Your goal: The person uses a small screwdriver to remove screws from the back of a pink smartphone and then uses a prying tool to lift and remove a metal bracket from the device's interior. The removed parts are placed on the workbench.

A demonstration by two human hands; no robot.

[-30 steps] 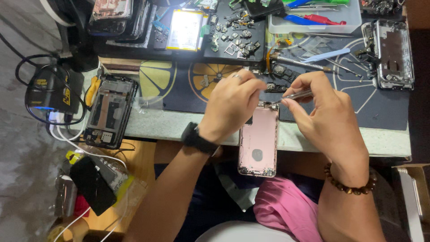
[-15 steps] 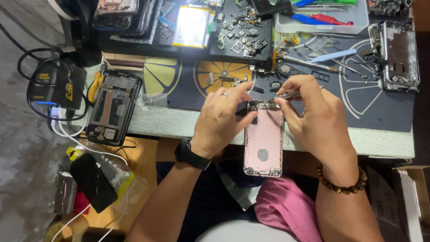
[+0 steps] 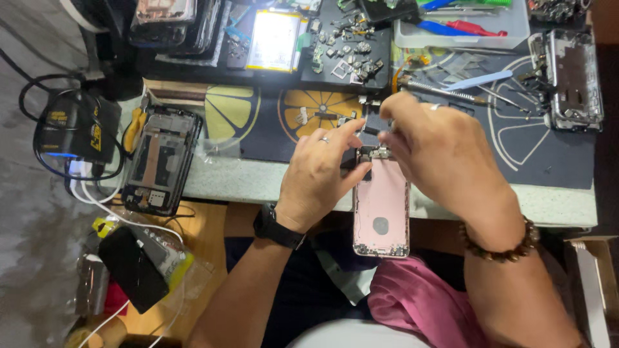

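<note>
Left hand [image 3: 319, 177]: fingers curled round the left edge and upper corner of the pink phone housing [image 3: 381, 206], thumb side pressed to its rim, a ring on one finger, a black watch [image 3: 278, 226] at the wrist. Right hand [image 3: 445, 151]: fingertips drawn together at the housing's top end, apparently pinching a small part or tool there, though blur hides what; a brown bead bracelet [image 3: 500, 241] at the wrist. Housing: rose-pink metal back shell, rounded corners, a dark round mark below its middle, upper end fitted with small dark and silvery parts; held upright-lengthwise, overhanging the near edge of the workbench [image 3: 245, 183]. Left of the housing, an opened black phone frame [image 3: 158, 158]; beyond it, a dark mat with citrus-slice print [image 3: 258, 122] and a tray of loose small parts [image 3: 348, 51]; to its far right, a stripped silver chassis [image 3: 574, 80].
</note>
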